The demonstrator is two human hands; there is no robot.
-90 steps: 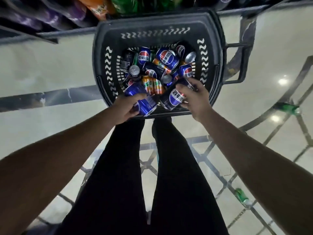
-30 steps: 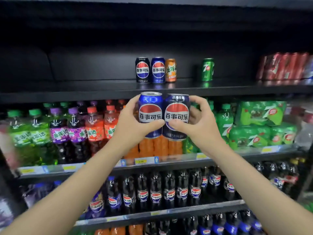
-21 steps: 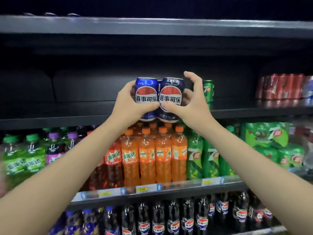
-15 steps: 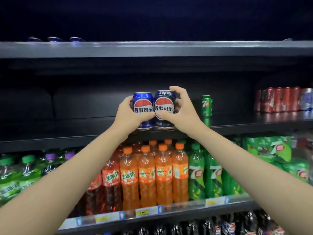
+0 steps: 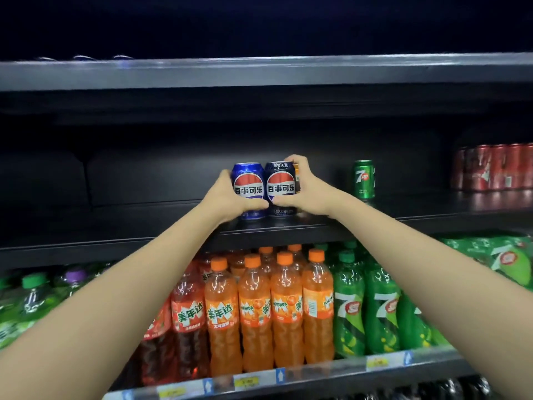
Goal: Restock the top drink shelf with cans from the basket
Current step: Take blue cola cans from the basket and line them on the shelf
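While both bare arms reach up to the dark shelf (image 5: 317, 226), each hand holds one can upright on its front edge. The left hand (image 5: 223, 199) curls round a bright blue aluminium Pepsi can (image 5: 248, 186), thumb across the lower front of it and fingers hidden behind its left side. The right hand (image 5: 308, 192) curls round a dark navy aluminium Pepsi can (image 5: 280, 184), thumb along its lower front and fingertips hooked over its top right rim. Both cans stand side by side, touching or nearly so, labels facing the camera, their bases on or just above the shelf board; which of the two cannot be told. Just behind the right hand's fingers a sliver of an orange can (image 5: 297, 179) shows. Further right of that grip, apart from it, a green 7up can (image 5: 364, 179) stands alone on the same board, and well beyond it, at the far right, sits a shrink-wrapped pack of red cans (image 5: 493, 168). Left of the left hand's grip the shelf runs dark. Below both grips, on the next shelf down, stand rows of orange Mirinda plastic bottles (image 5: 287, 313), with a red-labelled dark soda bottle (image 5: 184, 319) under the left forearm and green 7up plastic bottles (image 5: 350, 310) under the right forearm. Yellow price tags (image 5: 376, 362) line that lower shelf's front rail. Above the grips runs a grey metal shelf edge (image 5: 259, 73).
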